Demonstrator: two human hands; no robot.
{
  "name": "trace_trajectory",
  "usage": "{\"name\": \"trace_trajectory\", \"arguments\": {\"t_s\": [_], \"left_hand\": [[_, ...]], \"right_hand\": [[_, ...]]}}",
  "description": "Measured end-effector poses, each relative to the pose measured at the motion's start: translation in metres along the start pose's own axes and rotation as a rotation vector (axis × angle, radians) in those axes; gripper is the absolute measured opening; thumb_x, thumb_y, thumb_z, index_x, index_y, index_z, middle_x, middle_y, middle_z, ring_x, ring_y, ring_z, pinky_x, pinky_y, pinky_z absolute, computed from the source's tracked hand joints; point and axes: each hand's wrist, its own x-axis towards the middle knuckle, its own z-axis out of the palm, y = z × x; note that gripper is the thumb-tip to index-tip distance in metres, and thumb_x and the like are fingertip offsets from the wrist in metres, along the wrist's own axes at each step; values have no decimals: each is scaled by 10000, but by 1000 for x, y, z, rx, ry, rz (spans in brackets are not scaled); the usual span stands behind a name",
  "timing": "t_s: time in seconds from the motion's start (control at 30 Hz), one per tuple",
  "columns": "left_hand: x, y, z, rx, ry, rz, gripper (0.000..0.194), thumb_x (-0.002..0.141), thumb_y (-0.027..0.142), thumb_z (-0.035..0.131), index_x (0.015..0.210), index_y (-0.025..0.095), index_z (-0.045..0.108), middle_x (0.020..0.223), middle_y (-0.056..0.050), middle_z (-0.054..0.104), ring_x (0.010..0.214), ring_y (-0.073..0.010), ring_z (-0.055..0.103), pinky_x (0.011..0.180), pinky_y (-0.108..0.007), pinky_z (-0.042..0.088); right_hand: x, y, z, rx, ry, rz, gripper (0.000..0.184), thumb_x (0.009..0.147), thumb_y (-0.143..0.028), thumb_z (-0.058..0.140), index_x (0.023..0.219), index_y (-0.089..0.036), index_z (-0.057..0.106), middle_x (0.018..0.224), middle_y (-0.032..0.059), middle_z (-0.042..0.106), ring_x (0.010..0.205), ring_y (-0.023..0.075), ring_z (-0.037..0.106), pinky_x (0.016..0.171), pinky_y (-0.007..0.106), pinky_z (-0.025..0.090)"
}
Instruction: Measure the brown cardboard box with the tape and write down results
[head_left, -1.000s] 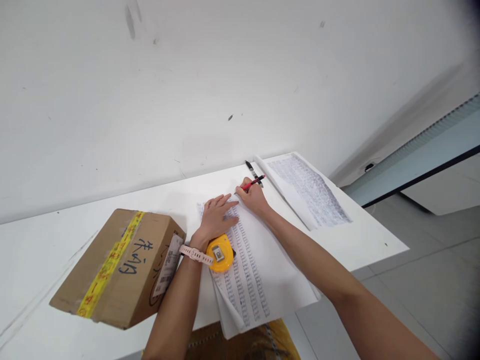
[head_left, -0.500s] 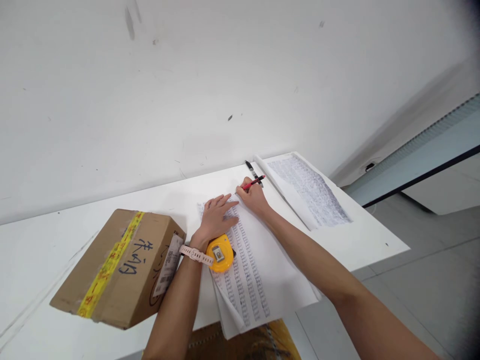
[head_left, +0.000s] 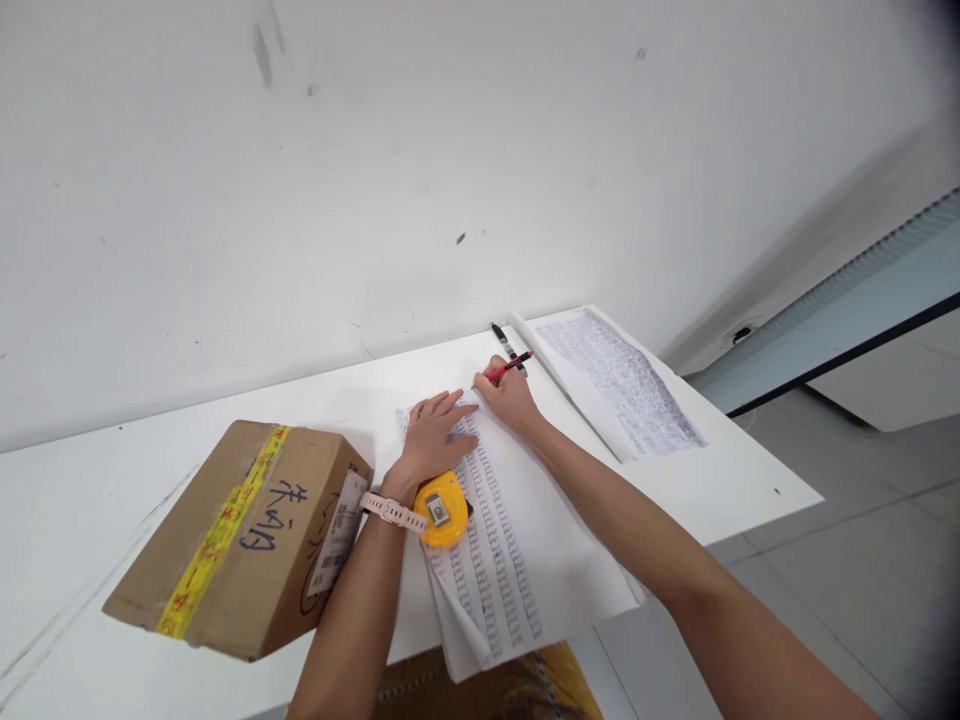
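My right hand point(head_left: 508, 394) grips a red pen point(head_left: 504, 370) with a black end, at the top edge of a written sheet of paper point(head_left: 555, 560). The pen's tip is hidden behind my fingers. My left hand point(head_left: 437, 432) lies flat on the same sheet, fingers spread. A yellow tape measure point(head_left: 444, 508) rests on the paper beside my left wrist, which wears a pink band point(head_left: 391, 510). Columns of small writing run down the left part of the sheet, and its lower end hangs past the table's front edge.
To the left sits a cardboard box point(head_left: 217, 530) with yellow tape and a label. A black marker point(head_left: 502, 338) lies behind my right hand. Another densely written paper point(head_left: 622, 385) is at the right of the white table point(head_left: 727, 480). The wall point(head_left: 420, 180) stands behind.
The pen's upper end has shifted very slightly to the right. My left hand, the tape measure and the box keep their places; the whole view has moved a few pixels.
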Motion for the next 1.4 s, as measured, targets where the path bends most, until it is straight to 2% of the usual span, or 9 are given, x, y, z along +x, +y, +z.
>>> {"name": "trace_trajectory", "arguments": {"t_s": [0.97, 1.4], "left_hand": [[1, -3, 2, -2, 9, 7, 486, 859, 361, 594, 1344, 348, 564, 1589, 27, 369, 1484, -226, 250, 1207, -468, 152], [0, -2, 2, -17, -1, 7, 503, 854, 345, 600, 1355, 325, 564, 1594, 11, 361, 1485, -249, 247, 1206, -479, 139]], "right_hand": [[0, -1, 1, -27, 29, 12, 204, 749, -256, 518, 634, -254, 349, 519, -46, 438, 541, 153, 443, 553, 280, 307], [1, 0, 1, -25, 33, 23, 194, 743, -239, 515, 637, -251, 353, 507, -58, 420, 509, 142, 413, 548, 281, 297]]}}
